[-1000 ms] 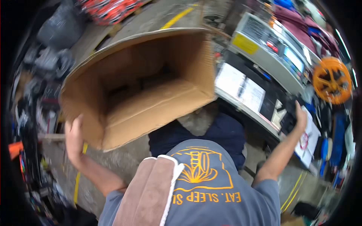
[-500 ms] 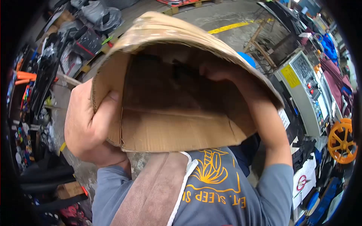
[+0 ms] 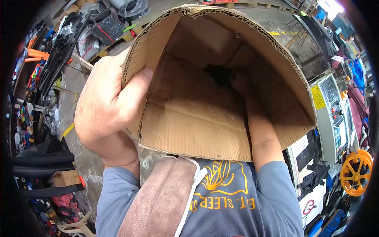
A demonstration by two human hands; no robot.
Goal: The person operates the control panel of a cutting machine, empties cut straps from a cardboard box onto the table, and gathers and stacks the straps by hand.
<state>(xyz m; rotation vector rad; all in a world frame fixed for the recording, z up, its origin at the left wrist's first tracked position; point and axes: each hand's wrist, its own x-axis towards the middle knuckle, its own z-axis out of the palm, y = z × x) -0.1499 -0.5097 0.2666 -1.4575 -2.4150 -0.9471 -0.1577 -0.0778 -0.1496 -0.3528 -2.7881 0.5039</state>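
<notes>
An open cardboard box (image 3: 189,136) is tipped up before my chest, its mouth facing me. My left hand (image 3: 104,102) is closed on the box's left wall, thumb inside and fingers behind the cardboard. Deep in the shaded box, my right hand (image 3: 239,82) is closed at the edge of a small black piece (image 3: 218,73), which looks like cloth. Shadow hides most of the fingers there. The right forearm crosses the box's lower rim.
To the right stand a grey control box (image 3: 329,114) with knobs and an orange spoked wheel (image 3: 356,172). Red-handled scissors (image 3: 309,207) lie on white paper. Dark rolls (image 3: 43,158) and crowded shelves line the left. Wrapped bundles sit on a pallet behind.
The box has tilted so more of its inside shows. My right hand has moved from the upper right wall down and deeper, and the black piece now shows plainly at its fingers.
</notes>
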